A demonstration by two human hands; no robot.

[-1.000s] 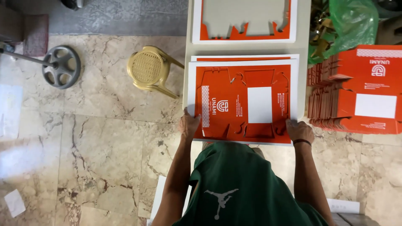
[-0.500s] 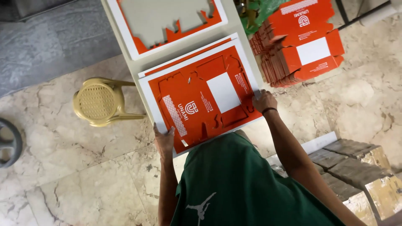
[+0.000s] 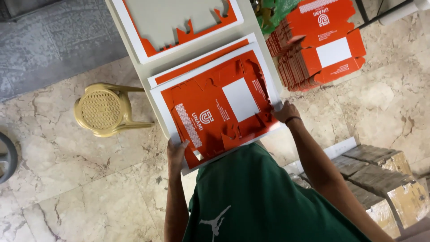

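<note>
Die-cut sheet: orange printed card sheet [image 3: 221, 110] with a white border and a white rectangular panel, lying flat on top of a small pile at the near edge of the counter [image 3: 134, 67], tilted in the view.
Left hand: left hand [image 3: 178, 150] at the sheet's near left corner, fingers curled over the edge and gripping it.
Right hand: right hand [image 3: 286, 112] at the sheet's right edge, fingers pressed narrow on the white border, holding it; a dark band circles the wrist.
Person: green shirt [image 3: 264, 201] fills the near foreground.
Parcels: taped brown bundles [image 3: 385, 179] on the floor, near right.
Stool: yellow plastic stool [image 3: 105, 110] on the marble floor, just beside the counter's left side.
Folded blanks: stack of orange cut blanks [image 3: 322, 45], right of the counter, near the sheet.
Waste frame: white-bordered orange offcut sheet [image 3: 179, 24] with its centre removed, at the counter's far end.
</note>
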